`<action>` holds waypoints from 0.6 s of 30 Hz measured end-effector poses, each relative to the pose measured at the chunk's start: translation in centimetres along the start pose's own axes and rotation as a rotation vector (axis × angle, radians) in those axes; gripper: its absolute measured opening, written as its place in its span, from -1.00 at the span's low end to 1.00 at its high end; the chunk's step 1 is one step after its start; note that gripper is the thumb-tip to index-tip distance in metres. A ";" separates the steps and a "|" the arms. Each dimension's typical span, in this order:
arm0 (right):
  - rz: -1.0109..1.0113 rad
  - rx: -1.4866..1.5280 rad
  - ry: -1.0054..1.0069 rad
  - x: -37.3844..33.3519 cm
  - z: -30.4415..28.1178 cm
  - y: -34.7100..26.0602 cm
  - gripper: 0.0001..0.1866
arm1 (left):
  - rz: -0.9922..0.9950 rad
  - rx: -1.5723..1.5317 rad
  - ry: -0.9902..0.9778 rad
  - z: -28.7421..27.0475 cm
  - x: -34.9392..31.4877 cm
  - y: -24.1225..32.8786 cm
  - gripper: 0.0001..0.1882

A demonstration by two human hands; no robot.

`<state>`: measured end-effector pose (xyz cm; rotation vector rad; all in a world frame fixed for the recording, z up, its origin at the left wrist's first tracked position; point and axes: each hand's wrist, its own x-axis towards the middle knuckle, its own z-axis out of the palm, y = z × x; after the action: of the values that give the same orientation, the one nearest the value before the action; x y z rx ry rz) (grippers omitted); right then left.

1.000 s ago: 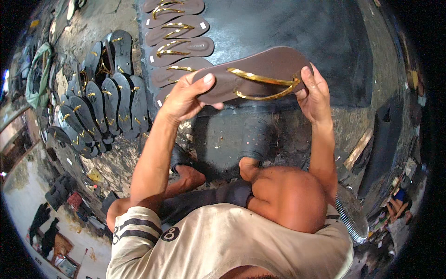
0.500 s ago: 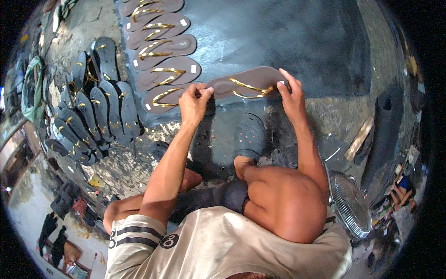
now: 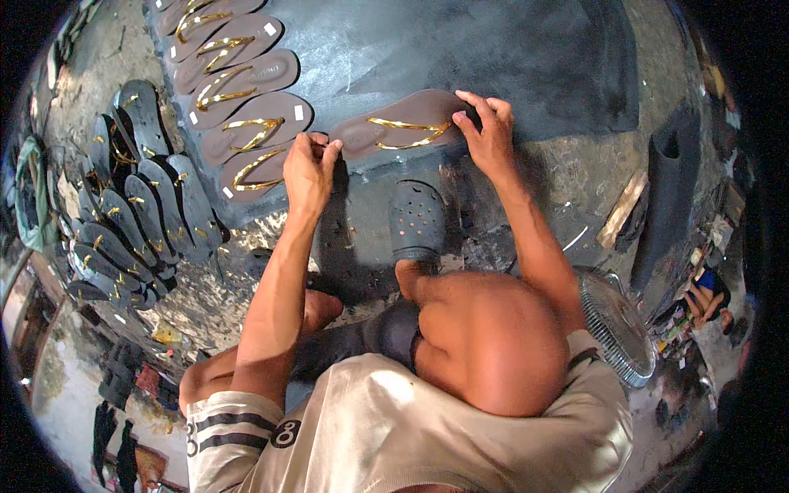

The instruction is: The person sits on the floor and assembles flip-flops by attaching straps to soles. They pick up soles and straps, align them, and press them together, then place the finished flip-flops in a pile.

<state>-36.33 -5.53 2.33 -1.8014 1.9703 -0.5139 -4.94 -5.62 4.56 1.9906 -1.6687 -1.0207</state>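
Both my hands are on a brown flip-flop [image 3: 399,127] with a shiny gold V-shaped strap, lying sole-down along the near edge of a dark sheet. Closed at its heel end, my left hand [image 3: 309,177] has the thumb against the heel's edge and the other fingers curled beside it. At the toe end my right hand [image 3: 491,135] grips the rim, thumb on top and forefinger round the far side. Left of it a row of similar flip-flops [image 3: 265,115] overlaps, several with small white stickers. My left hand partly covers the nearest one [image 3: 251,175].
A cluster of black flip-flops [image 3: 148,193] stands on the rough floor to the left. The dark sheet [image 3: 460,49] spreads ahead. My foot in a dark clog [image 3: 417,218] is just below the hands. A round metal fan-like grille [image 3: 616,329] leans beside my right knee; a wood piece [image 3: 622,209] lies beyond.
The whole view has shifted, so things sit further left and mostly higher. Both hands stay on the flip-flop, which is slightly more tilted; the white sticker by my right thumb no longer shows.
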 end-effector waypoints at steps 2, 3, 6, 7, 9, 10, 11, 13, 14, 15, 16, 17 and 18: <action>-0.035 0.031 -0.067 0.9 -1.0 0.0 -0.53 | 0.131 0.138 0.071 -0.1 0.1 0.4 -0.67; -0.065 0.065 -0.088 1.8 -0.8 -0.1 -0.53 | 0.188 0.148 0.057 -0.7 0.5 1.7 -0.60; -0.170 -0.095 -0.024 2.8 -1.7 -1.7 -0.55 | 0.414 0.220 -0.172 -0.1 0.2 4.6 -0.43; -0.269 -0.005 0.074 2.6 -1.3 -1.9 -0.59 | 0.370 0.160 -0.168 0.7 -0.4 5.1 -0.40; -0.211 0.146 0.146 2.0 0.4 -3.6 -0.46 | 0.366 0.092 -0.112 0.9 -1.5 4.4 -0.40; -0.070 -0.018 0.089 0.9 2.4 -3.5 -0.38 | 0.373 0.046 -0.089 1.0 -1.1 3.5 -0.41; -0.041 -0.137 0.006 0.4 4.4 -1.0 -0.34 | 0.378 0.006 -0.083 -0.4 -0.1 3.2 -0.42; -0.007 -0.079 -0.012 0.8 4.4 -1.5 -0.36 | 0.350 -0.069 -0.058 -3.6 1.1 2.8 -0.45; 0.043 -0.018 -0.045 0.8 3.5 -1.4 -0.38 | 0.378 -0.028 0.110 -5.8 2.0 1.3 -0.52; 0.003 0.047 0.018 1.0 2.6 -1.3 -0.39 | 0.295 0.015 0.249 -8.4 2.5 -0.7 -0.56; -0.029 0.114 0.098 1.6 1.9 -0.8 -0.39 | 0.238 0.066 0.451 -10.7 2.7 -2.6 -0.55; -0.068 0.053 0.196 2.1 1.3 -0.7 -0.42 | 0.155 0.157 0.594 -13.3 2.4 -5.7 -0.56; -0.061 0.079 0.255 3.0 1.0 0.4 -0.41 | 0.049 0.237 0.683 -15.6 1.5 -8.9 -0.55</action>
<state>-36.39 -8.43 1.10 -1.8263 2.0301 -0.8673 12.47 -7.63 8.72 2.0925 -1.4722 -0.0794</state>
